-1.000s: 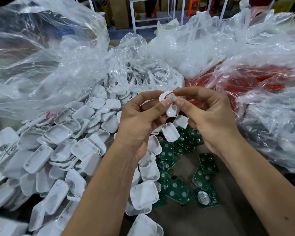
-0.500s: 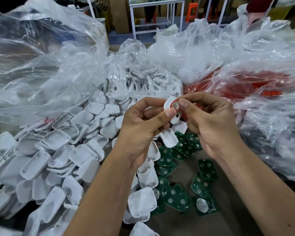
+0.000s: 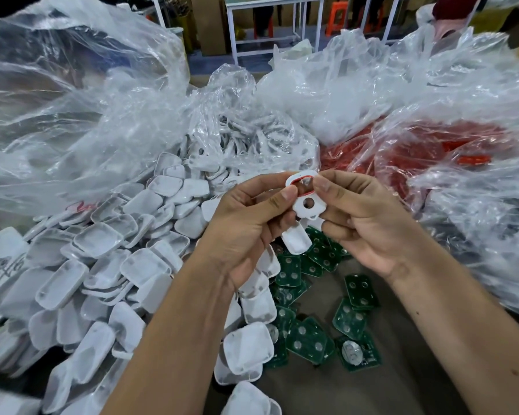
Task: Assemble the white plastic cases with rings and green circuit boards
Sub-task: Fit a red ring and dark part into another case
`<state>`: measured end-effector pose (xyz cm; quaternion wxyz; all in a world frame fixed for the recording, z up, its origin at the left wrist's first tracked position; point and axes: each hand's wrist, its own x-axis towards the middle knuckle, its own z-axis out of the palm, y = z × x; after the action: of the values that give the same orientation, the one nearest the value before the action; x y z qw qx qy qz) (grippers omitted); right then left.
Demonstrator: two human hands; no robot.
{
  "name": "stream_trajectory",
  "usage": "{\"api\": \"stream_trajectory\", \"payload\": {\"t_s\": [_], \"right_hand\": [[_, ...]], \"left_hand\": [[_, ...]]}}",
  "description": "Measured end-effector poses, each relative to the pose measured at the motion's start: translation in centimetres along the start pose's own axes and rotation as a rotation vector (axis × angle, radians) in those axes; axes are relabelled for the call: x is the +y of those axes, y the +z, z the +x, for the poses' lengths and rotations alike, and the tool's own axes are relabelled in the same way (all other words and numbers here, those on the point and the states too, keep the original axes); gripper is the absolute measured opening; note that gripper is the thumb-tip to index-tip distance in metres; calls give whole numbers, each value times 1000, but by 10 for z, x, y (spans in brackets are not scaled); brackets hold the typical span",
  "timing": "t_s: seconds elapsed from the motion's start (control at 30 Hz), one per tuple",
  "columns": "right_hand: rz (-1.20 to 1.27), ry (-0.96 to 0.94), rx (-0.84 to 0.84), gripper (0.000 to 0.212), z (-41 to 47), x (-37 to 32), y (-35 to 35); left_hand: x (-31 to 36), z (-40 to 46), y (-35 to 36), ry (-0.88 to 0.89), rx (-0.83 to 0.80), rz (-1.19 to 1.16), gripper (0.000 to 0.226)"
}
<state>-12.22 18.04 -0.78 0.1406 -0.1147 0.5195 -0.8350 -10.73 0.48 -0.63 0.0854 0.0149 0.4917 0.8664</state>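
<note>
Now, your hands: your left hand (image 3: 246,223) and your right hand (image 3: 369,223) both pinch one white case part (image 3: 304,205) at frame centre; a red ring (image 3: 303,182) sits in its upper opening.
Case pile: loose white cases (image 3: 102,265) fill the lower left, spilling from a clear bag (image 3: 72,115).
Middle bag (image 3: 252,139): you see more white parts inside.
Red bag (image 3: 432,151): at right, red pieces inside; too blurred to tell their shape.
Boards: green circuit boards (image 3: 309,339) lie on the table (image 3: 402,384) below your hands.
</note>
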Motion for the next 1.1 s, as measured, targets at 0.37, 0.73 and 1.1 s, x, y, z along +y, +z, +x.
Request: {"api": "stream_trajectory", "payload": {"t_s": [0.37,0.73,1.1], "right_hand": [[-545,-305,180,8,3,12,-1],[-442,-211,246,14,7,20,1],[-616,-430,176,7,7,18,-5]], "left_hand": [[-8,4,-1,162,136,233,20],[-13,2,3,231,176,352,16],[-9,3,3,404,141,496,28]]}}
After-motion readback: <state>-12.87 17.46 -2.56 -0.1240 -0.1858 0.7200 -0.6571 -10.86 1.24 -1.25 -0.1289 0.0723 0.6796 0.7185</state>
